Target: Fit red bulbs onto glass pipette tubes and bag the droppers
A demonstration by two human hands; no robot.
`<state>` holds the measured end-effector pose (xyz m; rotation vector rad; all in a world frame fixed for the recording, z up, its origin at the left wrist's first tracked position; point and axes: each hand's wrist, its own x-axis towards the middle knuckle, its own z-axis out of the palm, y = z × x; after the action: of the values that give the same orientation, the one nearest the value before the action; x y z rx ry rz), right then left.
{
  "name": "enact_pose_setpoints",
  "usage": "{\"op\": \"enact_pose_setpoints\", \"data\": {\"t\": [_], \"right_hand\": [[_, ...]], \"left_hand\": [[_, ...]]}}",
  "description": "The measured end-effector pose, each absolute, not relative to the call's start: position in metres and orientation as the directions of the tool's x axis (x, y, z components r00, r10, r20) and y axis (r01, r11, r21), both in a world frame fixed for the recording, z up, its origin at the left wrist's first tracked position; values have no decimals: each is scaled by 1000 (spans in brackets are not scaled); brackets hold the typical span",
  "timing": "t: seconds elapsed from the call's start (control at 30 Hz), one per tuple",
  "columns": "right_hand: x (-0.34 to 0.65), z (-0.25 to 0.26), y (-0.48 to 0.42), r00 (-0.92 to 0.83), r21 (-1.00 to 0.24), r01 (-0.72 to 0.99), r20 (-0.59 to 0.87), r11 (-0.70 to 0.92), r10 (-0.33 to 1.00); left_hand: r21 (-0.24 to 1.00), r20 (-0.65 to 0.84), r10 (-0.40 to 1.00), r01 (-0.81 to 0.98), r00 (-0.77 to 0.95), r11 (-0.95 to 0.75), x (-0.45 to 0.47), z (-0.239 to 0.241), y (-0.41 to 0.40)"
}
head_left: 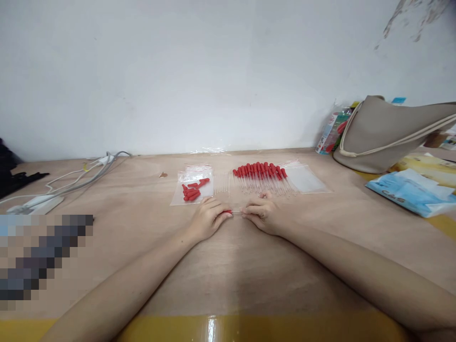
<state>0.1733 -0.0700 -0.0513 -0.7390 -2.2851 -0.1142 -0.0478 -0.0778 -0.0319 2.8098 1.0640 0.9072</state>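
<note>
On a wooden tabletop (213, 275), short red caps (192, 194), each wide at one end, lie heaped on a clear plastic bag (177, 195); just right and below, the left hand (210, 218) of a person pinches the red end of a slim dropper (236, 212), whose clear, narrow tube spans the space between the hands. Thin see-through tubes (221, 183) lie side by side beyond it. At the tube's far end, the right hand (264, 214) has its fingertips closed on the dropper, behind which finished-looking red-capped droppers (260, 168) fan out in a row, beside a flat clear bag (309, 179). By count, left to right: roughly eight loose caps, overlapping; several bare tubes, too faint to number; one dropper held; and more than ten in the row, too crowded for an exact figure.
</note>
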Motion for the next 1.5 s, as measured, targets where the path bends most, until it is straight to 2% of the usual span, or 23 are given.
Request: {"op": "enact_pose_setpoints", "data": {"t": [0.27, 0.53, 0.87, 1.1, 1.27, 1.37, 1.43, 1.5], "right_hand": [[175, -42, -71, -628, -81, 561, 607, 824, 487], [167, -38, -79, -616, -31, 597, 622, 802, 483], [157, -35, -82, -654, -6, 636, 526, 772, 543], [155, -34, -79, -663, -25, 638, 490, 769, 566], [159, -15, -79, -693, -34, 643, 400, 765, 600], [171, -5, -69, -556, -169, 742, 386, 649, 736], [187, -1, -55, -316, -320, 833, 392, 451, 864], [206, 1, -40, -19, -445, 874, 368, 195, 930]], "left_hand": [[186, 453, 591, 577, 668, -795, -48, -35, -75], [150, 468, 574, 580, 672, -801, -45, -33, -77], [130, 514, 513, 529, 687, -839, -44, -35, -77], [155, 501, 568, 578, 653, -801, -43, -34, -78], [214, 526, 648, 652, 551, -728, -45, -32, -77], [254, 555, 677, 677, 483, -691, -48, -33, -75], [269, 549, 680, 668, 486, -694, -50, -34, -73], [274, 531, 683, 661, 501, -698, -50, -35, -72]]}}
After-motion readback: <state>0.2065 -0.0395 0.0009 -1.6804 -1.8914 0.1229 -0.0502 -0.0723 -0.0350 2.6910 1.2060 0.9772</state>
